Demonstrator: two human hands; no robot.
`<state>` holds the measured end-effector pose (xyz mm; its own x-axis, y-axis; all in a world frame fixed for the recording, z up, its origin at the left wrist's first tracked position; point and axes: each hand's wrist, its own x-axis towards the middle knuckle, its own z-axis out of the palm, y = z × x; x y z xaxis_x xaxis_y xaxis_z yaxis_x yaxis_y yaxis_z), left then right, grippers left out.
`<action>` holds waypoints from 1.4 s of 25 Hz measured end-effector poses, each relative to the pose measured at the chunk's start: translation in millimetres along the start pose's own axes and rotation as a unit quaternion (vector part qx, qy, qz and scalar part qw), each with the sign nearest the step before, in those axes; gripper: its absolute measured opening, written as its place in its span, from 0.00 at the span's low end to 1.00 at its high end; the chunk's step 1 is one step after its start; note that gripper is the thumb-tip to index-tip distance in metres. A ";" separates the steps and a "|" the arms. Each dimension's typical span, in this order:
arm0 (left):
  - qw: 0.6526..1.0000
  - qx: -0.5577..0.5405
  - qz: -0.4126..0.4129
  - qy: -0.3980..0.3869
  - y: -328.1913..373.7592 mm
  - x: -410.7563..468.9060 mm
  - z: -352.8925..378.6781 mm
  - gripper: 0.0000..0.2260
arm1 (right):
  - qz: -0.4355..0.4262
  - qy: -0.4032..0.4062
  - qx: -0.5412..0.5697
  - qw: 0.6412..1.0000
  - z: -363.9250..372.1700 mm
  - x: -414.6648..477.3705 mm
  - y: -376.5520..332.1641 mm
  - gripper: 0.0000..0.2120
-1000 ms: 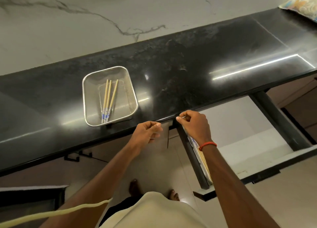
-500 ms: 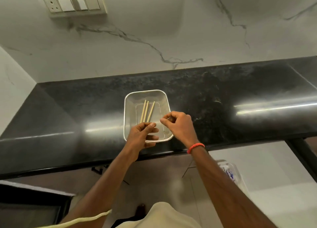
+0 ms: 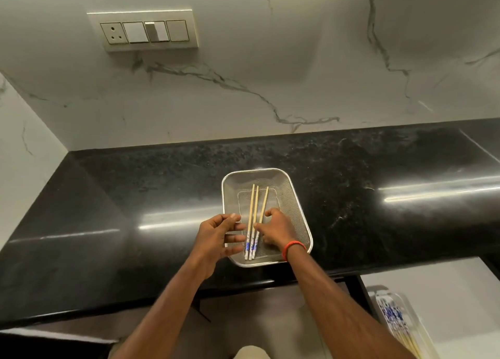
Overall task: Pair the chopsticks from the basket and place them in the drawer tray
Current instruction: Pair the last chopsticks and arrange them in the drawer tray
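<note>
A metal mesh basket (image 3: 299, 196) sits on the black counter (image 3: 135, 196) near its front edge. Three wooden chopsticks (image 3: 253, 210) with blue-and-white patterned ends lie side by side in it. My right hand (image 3: 280, 230), with a red wrist band, is inside the basket; its thumb and forefinger touch the rightmost chopstick, which still lies flat. My left hand (image 3: 216, 237) hovers at the basket's left rim, fingers apart and holding nothing. At the lower right, a clear drawer tray (image 3: 423, 329) holds several more chopsticks (image 3: 392, 314).
The open drawer (image 3: 446, 285) is white inside and juts out below the counter at the lower right. A marble wall with a switch panel (image 3: 143, 31) rises behind the counter. A side wall closes off the left.
My view has swung from the open drawer to the basket. Both hands rose from the counter's front edge into the basket, and the right hand has come down onto the chopsticks.
</note>
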<state>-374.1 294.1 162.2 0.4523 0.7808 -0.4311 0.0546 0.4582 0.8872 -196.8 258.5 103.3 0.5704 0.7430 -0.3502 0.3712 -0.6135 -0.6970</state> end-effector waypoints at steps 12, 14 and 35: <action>0.999 -0.012 -0.022 -0.041 0.1 8.6 -32.4 0.10 | 0.083 0.038 0.114 0.989 21.7 -5.9 -4.0 0.24; 0.999 -0.012 -0.024 -0.043 1.1 7.0 -33.2 0.10 | 0.075 0.039 0.100 0.991 23.6 -6.6 -5.6 0.24; 0.990 0.019 -0.060 -0.128 0.0 18.8 -21.8 0.14 | -0.293 0.114 0.045 0.948 7.7 -27.2 -38.6 0.13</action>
<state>-385.0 318.0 150.5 0.6504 0.5870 -0.4821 0.1532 0.5203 0.8401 -232.3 264.0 134.9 0.4328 0.8662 0.2497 0.6153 -0.0814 -0.7841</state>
